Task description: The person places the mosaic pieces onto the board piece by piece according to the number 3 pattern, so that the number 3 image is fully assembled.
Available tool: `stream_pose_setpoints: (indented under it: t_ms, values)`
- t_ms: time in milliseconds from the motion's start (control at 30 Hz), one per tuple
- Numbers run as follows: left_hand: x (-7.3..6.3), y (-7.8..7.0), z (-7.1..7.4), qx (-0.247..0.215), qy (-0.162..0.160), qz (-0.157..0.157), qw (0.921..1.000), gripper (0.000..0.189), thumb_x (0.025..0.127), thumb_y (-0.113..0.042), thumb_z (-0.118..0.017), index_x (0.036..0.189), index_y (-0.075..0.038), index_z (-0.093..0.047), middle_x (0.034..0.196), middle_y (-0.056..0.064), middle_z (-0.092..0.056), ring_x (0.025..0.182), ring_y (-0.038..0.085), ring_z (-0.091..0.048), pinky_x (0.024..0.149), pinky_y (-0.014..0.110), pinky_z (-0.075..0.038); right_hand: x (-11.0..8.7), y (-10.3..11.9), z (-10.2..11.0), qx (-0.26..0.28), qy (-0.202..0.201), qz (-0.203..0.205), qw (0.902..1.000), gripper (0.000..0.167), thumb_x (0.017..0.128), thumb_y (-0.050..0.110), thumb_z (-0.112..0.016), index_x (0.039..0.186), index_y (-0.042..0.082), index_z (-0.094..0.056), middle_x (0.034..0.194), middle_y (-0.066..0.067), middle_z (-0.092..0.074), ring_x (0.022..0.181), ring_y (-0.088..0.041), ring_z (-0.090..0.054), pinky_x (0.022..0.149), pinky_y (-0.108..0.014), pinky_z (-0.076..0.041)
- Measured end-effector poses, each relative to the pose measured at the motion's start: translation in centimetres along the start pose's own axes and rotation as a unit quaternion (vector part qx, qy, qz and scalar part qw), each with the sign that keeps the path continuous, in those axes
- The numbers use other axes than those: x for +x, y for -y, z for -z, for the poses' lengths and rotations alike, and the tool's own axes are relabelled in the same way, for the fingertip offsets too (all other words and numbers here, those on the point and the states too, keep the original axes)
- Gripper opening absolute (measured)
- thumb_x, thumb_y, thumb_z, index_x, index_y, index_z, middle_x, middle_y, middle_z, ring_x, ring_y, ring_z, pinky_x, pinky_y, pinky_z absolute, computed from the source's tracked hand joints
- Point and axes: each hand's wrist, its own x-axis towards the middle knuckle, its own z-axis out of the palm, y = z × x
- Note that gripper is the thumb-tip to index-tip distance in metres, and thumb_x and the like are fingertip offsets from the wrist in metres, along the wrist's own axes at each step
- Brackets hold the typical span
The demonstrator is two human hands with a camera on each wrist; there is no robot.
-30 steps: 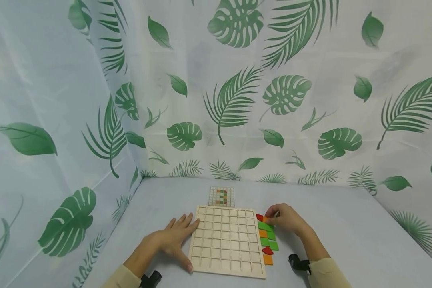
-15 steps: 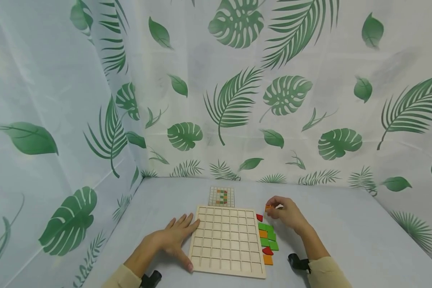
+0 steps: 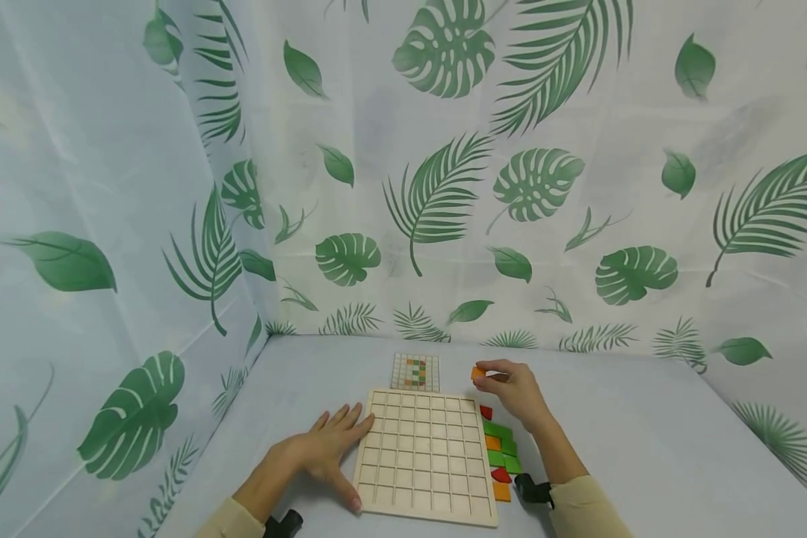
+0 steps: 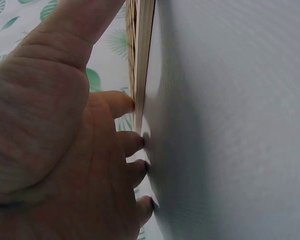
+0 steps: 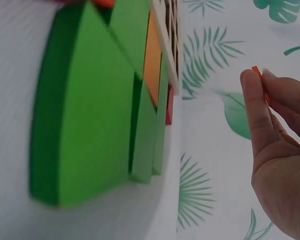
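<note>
A wooden grid board (image 3: 424, 456) lies on the table, its cells bare. My left hand (image 3: 328, 456) rests at its left edge, fingers spread, thumb near the lower left corner; in the left wrist view the fingertips (image 4: 135, 142) touch the table and board side. Beyond the board's upper right corner, my right hand (image 3: 514, 388) pinches an orange square tile (image 3: 478, 373) between thumb and fingers, raised off the table. The tile shows as a thin orange edge (image 5: 260, 80) in the right wrist view. A small pattern card (image 3: 415, 372) with coloured squares lies behind the board.
Along the board's right side lie several green tiles (image 3: 511, 463), red rounded tiles (image 3: 501, 475) and orange tiles (image 3: 502, 492). A black wrist camera (image 3: 531, 489) sits by the right sleeve. Leaf-printed cloth (image 3: 444, 187) surrounds the table at back and left.
My right hand has lifted the orange tile from the pile and carried it up and left, past the board's upper right corner. The left hand has stayed in place.
</note>
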Motion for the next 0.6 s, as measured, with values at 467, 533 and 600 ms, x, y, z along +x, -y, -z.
stream_pose_setpoints:
  t_ms: [467, 533, 600]
  values:
    - [0.3, 0.0, -0.3, 0.009, 0.0, 0.006, 0.9999, 0.14, 0.06, -0.073, -0.089, 0.168, -0.021, -0.018, 0.176, 0.015, -0.006, 0.163, 0.038, -0.003, 0.13, 0.064, -0.005, 0.6, 2.0, -3.1, 0.008, 0.047, 0.048, 0.9977, 0.033, 0.094, 0.014, -0.078, 0.126, 0.004, -0.073, 0.119, -0.014, -0.068, 0.1, -0.024, -0.073, 0.082, -0.03, -0.064]
    - [0.3, 0.1, -0.4, 0.012, -0.001, 0.009, 0.9999, 0.14, 0.06, -0.073, -0.089, 0.168, -0.022, -0.018, 0.176, 0.014, -0.006, 0.163, 0.038, -0.003, 0.13, 0.063, -0.006, 0.7, 2.4, -3.5, 0.008, 0.051, 0.048, 0.9975, 0.032, 0.094, 0.012, -0.078, 0.125, 0.005, -0.073, 0.12, -0.013, -0.069, 0.1, -0.023, -0.073, 0.083, -0.032, -0.064]
    - [0.2, 0.1, -0.4, 0.012, -0.003, 0.008, 0.9999, 0.139, 0.06, -0.073, -0.089, 0.168, -0.022, -0.018, 0.176, 0.014, -0.006, 0.163, 0.038, -0.003, 0.13, 0.064, -0.006, 0.7, 2.7, -4.1, 0.01, 0.055, 0.044, 0.9974, 0.031, 0.094, 0.011, -0.078, 0.124, 0.007, -0.074, 0.12, -0.012, -0.07, 0.1, -0.022, -0.073, 0.083, -0.033, -0.064]
